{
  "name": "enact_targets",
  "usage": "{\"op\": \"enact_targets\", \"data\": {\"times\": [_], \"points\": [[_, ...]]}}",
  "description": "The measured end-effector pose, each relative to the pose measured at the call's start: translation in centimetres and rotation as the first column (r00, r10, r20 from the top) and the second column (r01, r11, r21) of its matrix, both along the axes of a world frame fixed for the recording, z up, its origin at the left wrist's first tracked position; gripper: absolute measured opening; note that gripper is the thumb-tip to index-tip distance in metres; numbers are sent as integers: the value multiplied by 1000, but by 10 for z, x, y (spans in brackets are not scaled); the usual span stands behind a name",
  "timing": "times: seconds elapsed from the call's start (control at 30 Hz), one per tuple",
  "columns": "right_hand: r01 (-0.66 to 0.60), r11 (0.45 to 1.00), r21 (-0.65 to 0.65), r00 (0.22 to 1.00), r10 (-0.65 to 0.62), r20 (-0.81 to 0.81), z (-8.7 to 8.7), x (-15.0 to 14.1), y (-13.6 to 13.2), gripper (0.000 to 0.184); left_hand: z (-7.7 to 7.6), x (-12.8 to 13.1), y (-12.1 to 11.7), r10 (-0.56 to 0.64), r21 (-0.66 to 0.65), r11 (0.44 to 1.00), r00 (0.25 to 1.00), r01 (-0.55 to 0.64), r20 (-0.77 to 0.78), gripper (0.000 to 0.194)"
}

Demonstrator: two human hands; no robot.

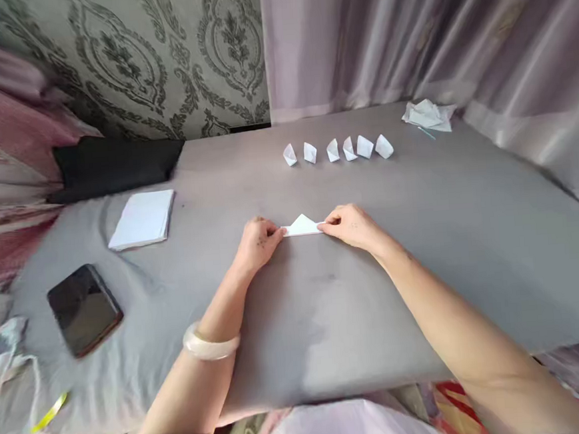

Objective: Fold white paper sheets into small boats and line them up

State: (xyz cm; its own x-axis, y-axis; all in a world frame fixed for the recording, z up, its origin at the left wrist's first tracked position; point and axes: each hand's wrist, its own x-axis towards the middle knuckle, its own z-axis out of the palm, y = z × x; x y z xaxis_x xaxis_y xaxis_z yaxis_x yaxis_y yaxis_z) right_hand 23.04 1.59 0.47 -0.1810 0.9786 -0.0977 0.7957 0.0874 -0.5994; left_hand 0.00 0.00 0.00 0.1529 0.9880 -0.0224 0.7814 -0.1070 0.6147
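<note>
A folded sheet of white paper (302, 226) lies on the grey cloth in front of me, with a flat band along its bottom and a triangular peak in the middle. My left hand (260, 241) pinches the band's left end between thumb and fingers. At the right end, my right hand (349, 225) pinches it the same way. Beyond them stands a row of several small folded white paper pieces (333, 150). A stack of white paper (142, 218) sits to the left of my left hand.
A dark phone (85, 310) lies at the left, near a white cable (36, 391) and a yellow strip (49, 413). Black cloth (115, 165) rests at the back left. Crumpled white paper or plastic (428, 114) is at the back right, by the curtain (380, 36).
</note>
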Motion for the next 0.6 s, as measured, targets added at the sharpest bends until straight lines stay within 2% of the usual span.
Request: {"op": "enact_targets", "data": {"times": [0.43,0.53,0.6], "points": [[-12,1000,-20,998,13,61,5,-2,-2,28,0,7,-6,-8,57,998,979,20,-205,25],[-1,1000,-30,997,4,81,9,-3,-3,25,1,11,-9,-39,157,984,958,87,-283,22],[9,999,-40,996,-5,88,11,-4,-4,23,1,13,-10,-93,251,949,930,191,-356,29]]}}
